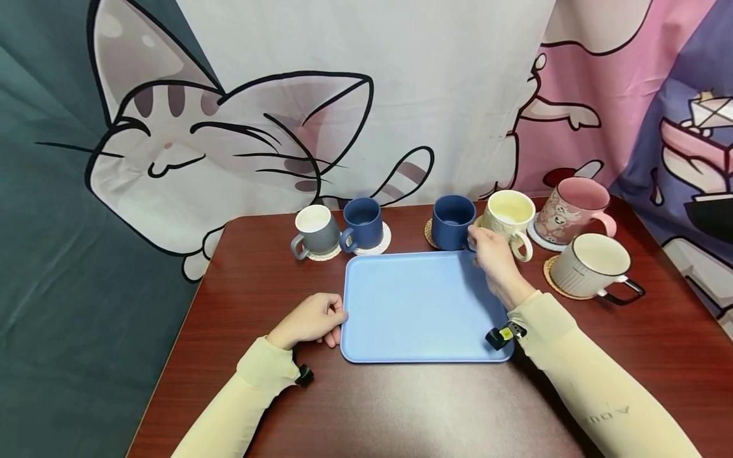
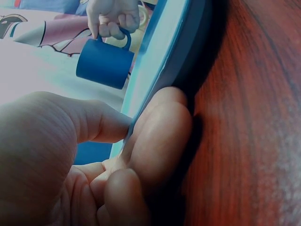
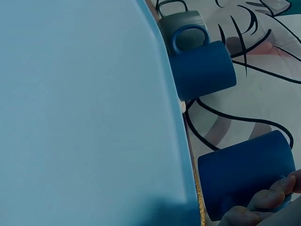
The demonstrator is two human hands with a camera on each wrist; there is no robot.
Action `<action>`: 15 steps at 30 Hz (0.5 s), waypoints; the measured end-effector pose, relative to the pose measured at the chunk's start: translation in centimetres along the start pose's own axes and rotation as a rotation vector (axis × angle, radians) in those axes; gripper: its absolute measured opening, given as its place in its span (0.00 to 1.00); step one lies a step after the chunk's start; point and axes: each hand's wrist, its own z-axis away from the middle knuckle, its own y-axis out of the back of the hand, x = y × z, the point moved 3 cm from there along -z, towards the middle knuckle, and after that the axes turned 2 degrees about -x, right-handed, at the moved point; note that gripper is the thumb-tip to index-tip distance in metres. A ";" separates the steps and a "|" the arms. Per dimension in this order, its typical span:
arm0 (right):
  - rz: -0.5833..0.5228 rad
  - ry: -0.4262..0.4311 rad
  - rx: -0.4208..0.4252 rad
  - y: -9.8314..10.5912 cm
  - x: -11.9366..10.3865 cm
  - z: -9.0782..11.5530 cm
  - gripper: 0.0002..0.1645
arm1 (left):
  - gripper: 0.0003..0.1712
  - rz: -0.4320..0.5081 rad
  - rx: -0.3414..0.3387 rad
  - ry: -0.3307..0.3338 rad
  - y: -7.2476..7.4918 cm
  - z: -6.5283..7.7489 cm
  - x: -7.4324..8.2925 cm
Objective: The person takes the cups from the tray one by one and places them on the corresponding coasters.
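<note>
A light blue rectangular tray [image 1: 424, 312] lies on the table. My left hand [image 1: 312, 318] pinches its left rim, thumb [image 2: 101, 122] above and fingers below, as the left wrist view shows. Beyond the tray's far edge, my right hand [image 1: 497, 261] grips the handle of a dark blue mug [image 1: 453, 222]. That mug is upright, over a woven coaster [image 1: 428, 233] that is mostly hidden; whether they touch I cannot tell. In the right wrist view, fingers [image 3: 265, 200] curl at the handle side of this mug [image 3: 244, 174].
Left along the back stand a grey mug [image 1: 318, 232] and another blue mug [image 1: 364, 222] on pale coasters. To the right are a pale yellow mug [image 1: 508, 213], a pink mug [image 1: 572, 213] and a white ribbed mug [image 1: 592, 267]. A printed curtain [image 1: 458, 95] hangs behind the table.
</note>
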 end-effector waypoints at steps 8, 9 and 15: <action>0.002 -0.008 -0.006 -0.4 -0.4 -1.0 0.27 | 0.13 -0.003 0.003 -0.006 0.0 0.0 0.0; 0.002 -0.005 -0.005 -0.5 -0.4 -1.1 0.27 | 0.13 -0.002 0.003 -0.006 0.0 0.0 0.0; -0.011 0.001 0.015 -0.6 -0.3 -1.8 0.27 | 0.13 0.000 0.002 -0.010 0.0 0.0 0.0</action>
